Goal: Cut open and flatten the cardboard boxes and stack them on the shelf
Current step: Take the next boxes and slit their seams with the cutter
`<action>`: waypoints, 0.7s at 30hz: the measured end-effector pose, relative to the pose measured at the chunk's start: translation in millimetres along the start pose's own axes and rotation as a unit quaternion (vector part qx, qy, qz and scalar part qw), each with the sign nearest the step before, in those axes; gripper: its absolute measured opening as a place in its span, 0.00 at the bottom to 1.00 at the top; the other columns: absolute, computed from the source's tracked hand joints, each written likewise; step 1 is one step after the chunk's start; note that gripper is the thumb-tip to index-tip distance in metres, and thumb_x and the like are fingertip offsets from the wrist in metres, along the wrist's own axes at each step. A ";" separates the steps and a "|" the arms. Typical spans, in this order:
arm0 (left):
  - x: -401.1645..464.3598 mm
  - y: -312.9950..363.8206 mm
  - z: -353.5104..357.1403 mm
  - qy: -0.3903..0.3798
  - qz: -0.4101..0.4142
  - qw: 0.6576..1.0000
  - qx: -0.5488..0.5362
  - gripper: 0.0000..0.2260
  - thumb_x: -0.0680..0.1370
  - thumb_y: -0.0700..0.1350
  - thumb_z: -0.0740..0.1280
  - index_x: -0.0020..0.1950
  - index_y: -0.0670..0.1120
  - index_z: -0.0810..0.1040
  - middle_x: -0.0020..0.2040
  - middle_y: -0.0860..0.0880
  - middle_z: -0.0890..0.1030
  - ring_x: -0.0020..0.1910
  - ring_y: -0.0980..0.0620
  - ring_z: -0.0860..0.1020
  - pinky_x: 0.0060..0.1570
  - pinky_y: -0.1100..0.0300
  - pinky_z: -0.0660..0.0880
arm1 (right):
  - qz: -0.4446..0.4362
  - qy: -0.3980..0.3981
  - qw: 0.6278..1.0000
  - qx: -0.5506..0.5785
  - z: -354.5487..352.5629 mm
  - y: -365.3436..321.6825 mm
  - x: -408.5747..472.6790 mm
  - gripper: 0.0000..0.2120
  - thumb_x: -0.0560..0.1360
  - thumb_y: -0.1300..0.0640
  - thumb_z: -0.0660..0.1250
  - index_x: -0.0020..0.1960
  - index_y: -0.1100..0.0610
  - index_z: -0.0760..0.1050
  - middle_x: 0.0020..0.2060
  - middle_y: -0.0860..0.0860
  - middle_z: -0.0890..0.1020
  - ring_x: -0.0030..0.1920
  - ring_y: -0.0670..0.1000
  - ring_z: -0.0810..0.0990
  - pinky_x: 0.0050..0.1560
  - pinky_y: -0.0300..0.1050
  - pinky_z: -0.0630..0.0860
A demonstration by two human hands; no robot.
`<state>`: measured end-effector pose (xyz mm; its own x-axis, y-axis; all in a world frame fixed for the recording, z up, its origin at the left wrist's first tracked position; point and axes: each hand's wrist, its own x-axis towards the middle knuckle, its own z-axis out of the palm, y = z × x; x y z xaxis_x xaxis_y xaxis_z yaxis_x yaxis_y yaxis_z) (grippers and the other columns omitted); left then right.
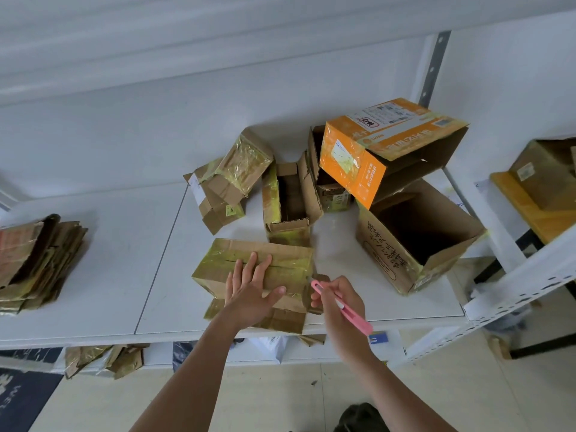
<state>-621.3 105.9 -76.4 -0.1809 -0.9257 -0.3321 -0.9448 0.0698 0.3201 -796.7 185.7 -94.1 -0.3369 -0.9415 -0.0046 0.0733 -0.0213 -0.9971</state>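
On the white shelf [103,275], the left hand [252,291] lies flat, fingers spread, pressing down a taped cardboard box [280,263] near the front edge. At 3 o'clock of it, the right hand [341,302] grips a pink box cutter [346,308], its tip touching the box's right end. At 9 o'clock, well apart, sits a stack of flattened cardboard [37,260]. At 1 o'clock, an orange box [383,151] leans on an open brown box [417,238].
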 end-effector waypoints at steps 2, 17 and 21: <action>-1.2 0.6 -0.2 -0.001 -0.001 1.000 0.000 0.33 0.79 0.64 0.57 0.79 0.60 0.44 0.80 0.54 0.38 0.78 0.48 0.34 0.75 0.50 0.35 | -0.009 -0.017 1.000 -0.011 -3.7 1.1 -3.8 0.06 0.79 0.70 0.61 0.44 0.64 0.73 0.37 0.52 0.82 0.37 0.47 0.82 0.39 0.38 0.79; -5.2 2.2 -0.6 0.009 -0.009 1.000 -0.009 0.33 0.79 0.64 0.57 0.79 0.60 0.45 0.80 0.55 0.38 0.78 0.49 0.34 0.74 0.50 0.33 | -0.013 0.029 0.999 -0.020 0.9 -8.5 33.6 0.05 0.80 0.67 0.61 0.46 0.62 0.73 0.38 0.53 0.82 0.41 0.47 0.83 0.41 0.37 0.78; -3.7 2.2 -0.1 0.005 -0.014 1.000 -0.006 0.33 0.79 0.64 0.57 0.79 0.60 0.45 0.80 0.54 0.38 0.78 0.49 0.34 0.74 0.50 0.33 | -0.023 0.034 0.998 -0.049 6.4 -4.6 31.6 0.06 0.80 0.67 0.61 0.44 0.63 0.72 0.36 0.52 0.82 0.38 0.44 0.82 0.38 0.35 0.77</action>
<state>-622.8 109.5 -74.4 -0.1521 -0.9310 -0.3317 -0.9461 0.0401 0.3214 -801.7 153.9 -89.2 -0.4002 -0.9156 0.0399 -0.0355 -0.0280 -0.9990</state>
